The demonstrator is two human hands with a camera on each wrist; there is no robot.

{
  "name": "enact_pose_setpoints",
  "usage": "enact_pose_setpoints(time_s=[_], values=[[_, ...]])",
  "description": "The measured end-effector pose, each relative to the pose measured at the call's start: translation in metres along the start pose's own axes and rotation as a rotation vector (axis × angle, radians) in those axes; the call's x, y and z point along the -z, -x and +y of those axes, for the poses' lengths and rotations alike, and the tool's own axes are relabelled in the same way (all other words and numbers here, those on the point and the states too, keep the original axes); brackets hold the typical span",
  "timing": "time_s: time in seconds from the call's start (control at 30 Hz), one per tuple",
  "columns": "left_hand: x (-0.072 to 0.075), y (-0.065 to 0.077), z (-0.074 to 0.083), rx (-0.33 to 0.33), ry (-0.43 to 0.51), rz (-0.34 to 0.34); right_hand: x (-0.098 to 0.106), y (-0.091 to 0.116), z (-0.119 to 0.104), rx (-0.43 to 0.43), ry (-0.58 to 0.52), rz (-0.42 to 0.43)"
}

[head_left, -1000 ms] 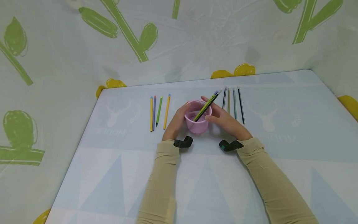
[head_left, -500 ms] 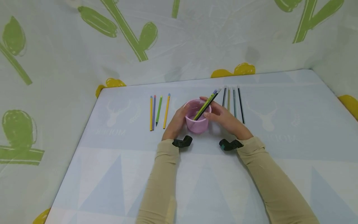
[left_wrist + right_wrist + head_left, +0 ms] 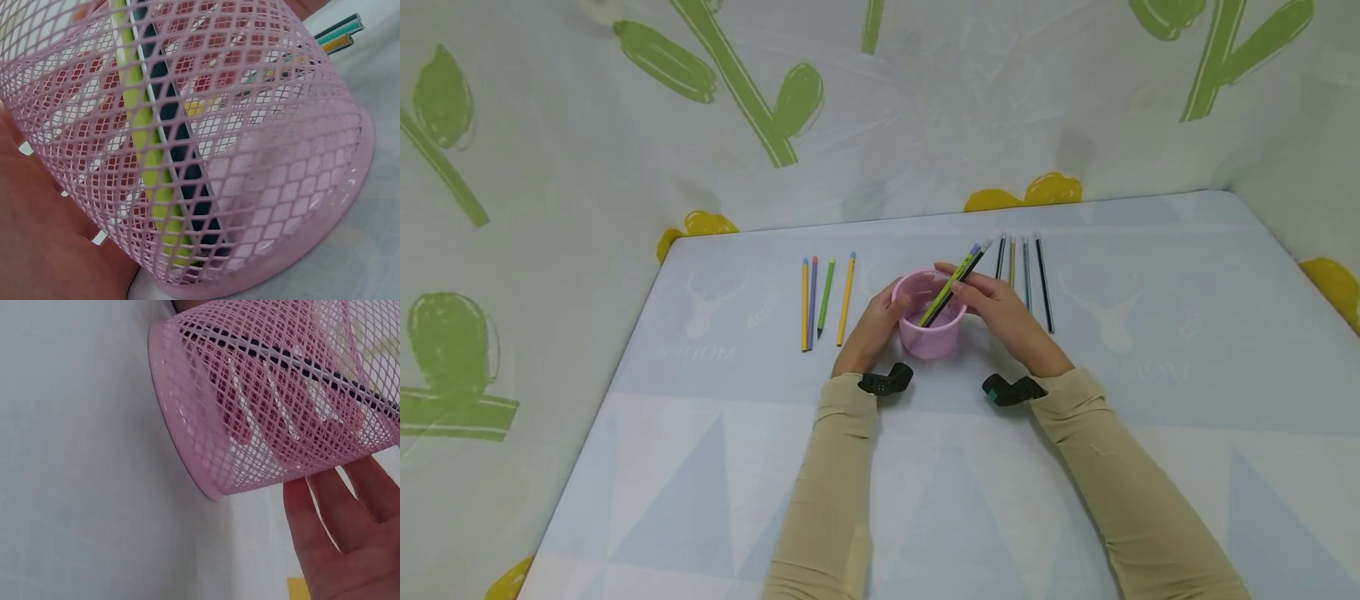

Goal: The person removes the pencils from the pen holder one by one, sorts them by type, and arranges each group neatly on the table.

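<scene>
A pink mesh pencil cup [image 3: 929, 340] stands between my two hands, with a lime green pencil [image 3: 142, 131] and a black pencil [image 3: 181, 144] leaning side by side inside it. My left hand [image 3: 871, 332] grips the cup's left side, its thumb over the rim. On the opposite side my right hand [image 3: 1006, 317] holds the cup, fingers along the far wall and thumb at the rim beside the two pencils. Through the mesh, fingers [image 3: 281, 419] of the left hand show in the right wrist view. Whether the base touches the table is hard to tell.
Left of the cup, several pencils, including a green pencil [image 3: 827, 296], lie roughly parallel on the patterned tabletop [image 3: 715, 467]. A second row, including a black pencil [image 3: 1045, 283], lies at the right, partly behind the right hand. A printed curtain [image 3: 940, 108] hangs beyond the table.
The right thumb has shifted up from the front of the rim toward the pencils. The left thumb now shows over the rim. The cup stays nearly in place.
</scene>
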State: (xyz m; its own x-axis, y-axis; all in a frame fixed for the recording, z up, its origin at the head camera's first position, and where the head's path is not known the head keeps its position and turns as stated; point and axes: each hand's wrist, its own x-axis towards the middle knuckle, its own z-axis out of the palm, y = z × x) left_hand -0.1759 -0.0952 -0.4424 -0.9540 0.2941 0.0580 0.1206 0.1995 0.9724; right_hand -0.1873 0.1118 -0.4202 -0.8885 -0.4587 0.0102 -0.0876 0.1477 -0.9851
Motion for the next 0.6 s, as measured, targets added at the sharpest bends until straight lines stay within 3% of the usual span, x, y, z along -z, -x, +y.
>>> enact_pose_setpoints(time_s=[0.23, 0.4, 0.6], values=[[-0.001, 0.0, 0.0, 0.019, 0.079, -0.024, -0.003, 0.008, -0.019, 0.014, -0.004, 0.051], [-0.001, 0.002, -0.002, 0.033, 0.096, -0.024, -0.006, 0.01, -0.019, 0.013, -0.008, 0.079], [-0.002, 0.002, -0.001, 0.032, 0.1, -0.029, -0.003, 0.009, -0.015, 0.117, -0.072, 0.127]])
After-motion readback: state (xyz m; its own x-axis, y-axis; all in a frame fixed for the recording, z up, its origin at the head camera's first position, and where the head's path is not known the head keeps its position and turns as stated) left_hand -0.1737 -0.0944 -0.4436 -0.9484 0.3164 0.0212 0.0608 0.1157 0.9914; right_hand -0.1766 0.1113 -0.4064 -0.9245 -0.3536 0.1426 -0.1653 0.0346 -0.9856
